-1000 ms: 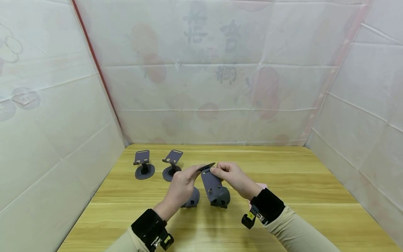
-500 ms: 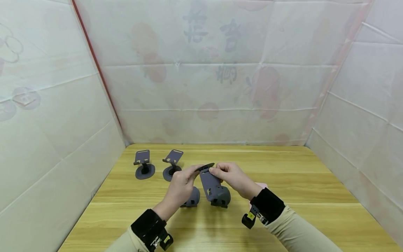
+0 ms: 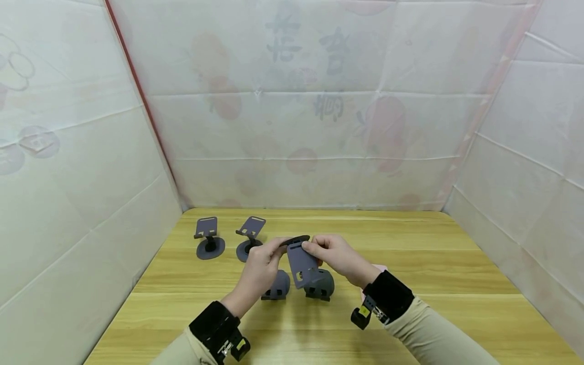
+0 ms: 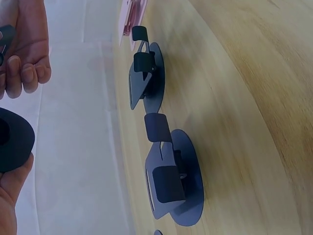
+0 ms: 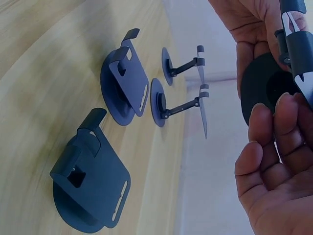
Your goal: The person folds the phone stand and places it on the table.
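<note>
In the head view a dark grey folding phone stand (image 3: 301, 263) is held up over the table between both hands. My left hand (image 3: 262, 268) grips its round base (image 5: 259, 93), thumb and fingers at the edge. The right hand (image 3: 335, 256) pinches the slotted end of its plate between thumb and fingers. The plate slants down toward me, opened away from the base. Below it on the table lie two folded phone stands, the left one (image 3: 278, 286) partly behind the left hand and the right one (image 3: 321, 285) overlapped by the plate.
Two unfolded phone stands, one left (image 3: 209, 238) and one beside it (image 3: 250, 238), stand at the back left of the wooden table (image 3: 433, 243). A pink object (image 4: 132, 17) lies at the right, mostly hidden by the right wrist in the head view. Pale cloth walls surround the table.
The held phone stand has shifted slightly left, and its plate and base have tilted a little. Both hands keep their hold. The stands on the table have not moved.
</note>
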Available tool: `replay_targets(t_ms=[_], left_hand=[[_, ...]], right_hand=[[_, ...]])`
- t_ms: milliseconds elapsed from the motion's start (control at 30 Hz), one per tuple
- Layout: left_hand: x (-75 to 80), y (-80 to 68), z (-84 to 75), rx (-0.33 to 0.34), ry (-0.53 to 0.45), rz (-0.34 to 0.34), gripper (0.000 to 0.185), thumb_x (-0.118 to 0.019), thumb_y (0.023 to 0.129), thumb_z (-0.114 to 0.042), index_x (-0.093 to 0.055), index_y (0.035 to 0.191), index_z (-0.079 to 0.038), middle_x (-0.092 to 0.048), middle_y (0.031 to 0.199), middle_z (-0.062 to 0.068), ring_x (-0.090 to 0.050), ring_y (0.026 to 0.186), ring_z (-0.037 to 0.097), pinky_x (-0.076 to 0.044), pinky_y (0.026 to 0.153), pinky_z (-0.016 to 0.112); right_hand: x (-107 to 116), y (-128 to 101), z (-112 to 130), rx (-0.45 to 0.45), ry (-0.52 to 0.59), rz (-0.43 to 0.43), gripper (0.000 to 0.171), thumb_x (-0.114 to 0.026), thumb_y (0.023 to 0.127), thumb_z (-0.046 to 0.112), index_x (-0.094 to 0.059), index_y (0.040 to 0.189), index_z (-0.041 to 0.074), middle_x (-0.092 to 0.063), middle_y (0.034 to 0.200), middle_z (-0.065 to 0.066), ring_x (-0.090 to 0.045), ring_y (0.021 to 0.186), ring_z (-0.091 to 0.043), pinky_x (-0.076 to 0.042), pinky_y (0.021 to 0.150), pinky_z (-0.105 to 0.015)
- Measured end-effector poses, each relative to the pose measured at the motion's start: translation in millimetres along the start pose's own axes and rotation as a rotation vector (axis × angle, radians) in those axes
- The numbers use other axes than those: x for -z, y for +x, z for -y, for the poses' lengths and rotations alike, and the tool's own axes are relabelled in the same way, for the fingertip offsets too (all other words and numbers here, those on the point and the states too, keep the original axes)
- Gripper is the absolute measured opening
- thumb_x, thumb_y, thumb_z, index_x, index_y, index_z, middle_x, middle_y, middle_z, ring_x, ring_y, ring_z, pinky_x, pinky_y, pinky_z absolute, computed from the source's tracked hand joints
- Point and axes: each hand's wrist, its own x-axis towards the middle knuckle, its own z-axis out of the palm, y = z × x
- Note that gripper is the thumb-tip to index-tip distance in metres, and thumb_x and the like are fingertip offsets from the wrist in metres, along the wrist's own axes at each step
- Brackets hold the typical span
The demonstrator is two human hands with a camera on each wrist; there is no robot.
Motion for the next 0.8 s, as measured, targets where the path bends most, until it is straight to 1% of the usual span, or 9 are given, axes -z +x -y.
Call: replay_targets(t_ms=[67, 233, 333, 400, 500, 600, 700, 800], left_hand=[[0.6, -0.5, 0.9, 0.015, -0.001, 0.005, 0.022, -0.060, 0.101, 0.000, -0.073, 0.117, -0.007, -0.078, 0.102, 0.009, -0.041, 0.051, -0.003, -0.042, 0.050, 0.020], [3.4, -2.2, 4.5, 0.065, -0.001, 0.007, 0.023, -0.060, 0.101, 0.001, -0.073, 0.119, -0.007, -0.078, 0.104, 0.010, -0.036, 0.049, -0.002, -0.040, 0.049, 0.021], [6.4, -2.6, 7.0, 0.091, -0.002, 0.007, 0.023, -0.060, 0.101, 0.001, -0.072, 0.119, -0.007, -0.077, 0.104, 0.010, -0.035, 0.048, -0.002, -0.040, 0.049, 0.021], [7.9, -2.9, 8.1, 0.099, -0.004, 0.002, 0.023, -0.060, 0.101, 0.002, -0.072, 0.119, -0.006, -0.077, 0.104, 0.011, -0.033, 0.046, -0.002, -0.041, 0.050, 0.021], [9.7, -3.5, 9.8, 0.098, -0.010, -0.011, 0.022, -0.060, 0.101, 0.001, -0.072, 0.118, -0.004, -0.077, 0.103, 0.013, -0.035, 0.048, -0.002, -0.043, 0.053, 0.022], [10.9, -4.3, 11.6, 0.096, -0.023, -0.019, 0.022, -0.060, 0.101, 0.001, -0.073, 0.118, -0.004, -0.077, 0.104, 0.013, -0.035, 0.048, -0.002, -0.044, 0.055, 0.023], [12.1, -4.6, 12.3, 0.099, -0.037, -0.019, 0.022, -0.059, 0.102, 0.000, -0.073, 0.119, -0.005, -0.077, 0.102, 0.012, -0.031, 0.047, -0.001, -0.039, 0.050, 0.023], [12.6, -4.7, 12.8, 0.106, -0.031, -0.014, 0.023, -0.059, 0.102, 0.001, -0.072, 0.119, -0.004, -0.077, 0.101, 0.012, -0.028, 0.047, -0.002, -0.036, 0.048, 0.022]], right_hand=[[0.0, -0.6, 0.2, -0.002, -0.010, 0.002, 0.045, -0.059, 0.102, 0.049, -0.058, 0.084, 0.008, -0.058, 0.083, -0.004, -0.054, 0.082, -0.028, -0.046, 0.079, -0.038], [0.5, -2.3, -1.5, 0.010, -0.026, 0.022, 0.044, -0.059, 0.102, 0.049, -0.061, 0.088, 0.007, -0.058, 0.086, -0.016, -0.053, 0.079, -0.022, -0.046, 0.078, -0.037], [1.0, -4.2, -2.5, 0.002, -0.030, 0.042, 0.044, -0.059, 0.101, 0.052, -0.063, 0.093, 0.008, -0.059, 0.095, -0.023, -0.056, 0.084, -0.023, -0.047, 0.083, -0.038], [1.8, -6.3, -3.3, 0.000, -0.028, 0.056, 0.045, -0.060, 0.100, 0.053, -0.063, 0.096, 0.008, -0.061, 0.100, -0.025, -0.059, 0.091, -0.025, -0.048, 0.088, -0.042], [3.7, -9.3, -5.3, -0.007, -0.019, 0.070, 0.047, -0.060, 0.100, 0.053, -0.064, 0.103, 0.006, -0.063, 0.103, -0.021, -0.060, 0.099, -0.028, -0.047, 0.094, -0.045], [5.5, -11.2, -7.9, -0.014, -0.013, 0.073, 0.051, -0.061, 0.100, 0.053, -0.064, 0.107, 0.003, -0.064, 0.099, -0.014, -0.060, 0.099, -0.029, -0.047, 0.095, -0.046], [6.3, -12.4, -10.3, -0.016, -0.016, 0.076, 0.051, -0.062, 0.099, 0.053, -0.065, 0.109, 0.002, -0.064, 0.096, -0.010, -0.059, 0.099, -0.032, -0.046, 0.094, -0.046], [5.4, -12.9, -11.2, -0.022, -0.002, 0.084, 0.047, -0.064, 0.098, 0.051, -0.066, 0.108, 0.005, -0.064, 0.096, -0.010, -0.058, 0.102, -0.041, -0.046, 0.096, -0.049]])
